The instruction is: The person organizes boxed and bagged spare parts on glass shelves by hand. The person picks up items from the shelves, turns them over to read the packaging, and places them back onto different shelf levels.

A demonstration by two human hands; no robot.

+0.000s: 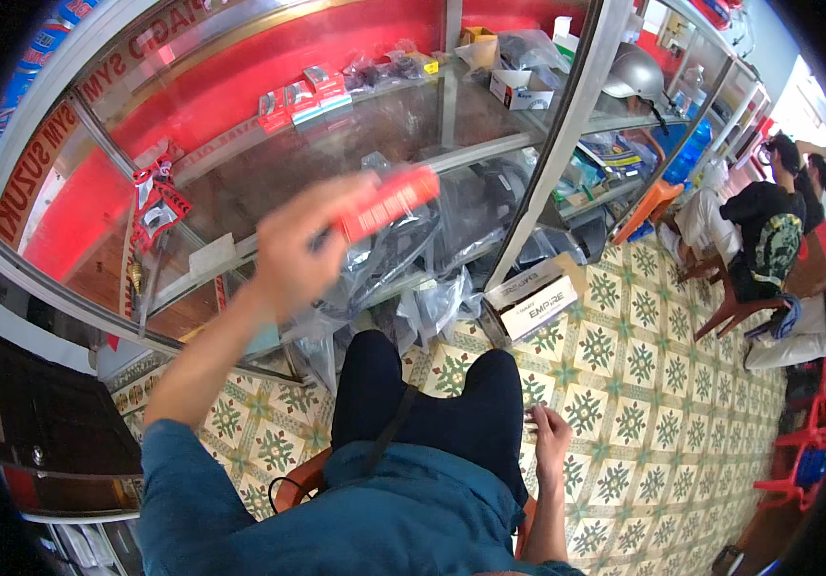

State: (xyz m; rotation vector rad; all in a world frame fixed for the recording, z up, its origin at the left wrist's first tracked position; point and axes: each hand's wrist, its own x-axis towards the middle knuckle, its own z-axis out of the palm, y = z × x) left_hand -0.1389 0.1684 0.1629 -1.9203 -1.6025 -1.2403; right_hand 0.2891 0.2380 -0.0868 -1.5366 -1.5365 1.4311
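My left hand [301, 248] is raised in front of the glass display case and grips a small red box [391, 203]. The box is blurred and shows what looks like a barcode on its side. It hangs before the middle shelf [355, 133] of the case. On that shelf, small red-and-white boxes [299, 99] stand in a row, with plastic-wrapped parts [384, 68] beside them. Down by my right thigh hangs my right hand [552, 441], its fingers bent close together. Whether it holds something small cannot be made out.
An open cardboard box [539, 302] bearing writing stands on the patterned tile floor [632, 425] by the case's upright post [564, 144]. Plastic-wrapped parts [481, 198] fill the lower shelf. A silver helmet [632, 72] sits farther right. Two people [773, 216] sit at the right.
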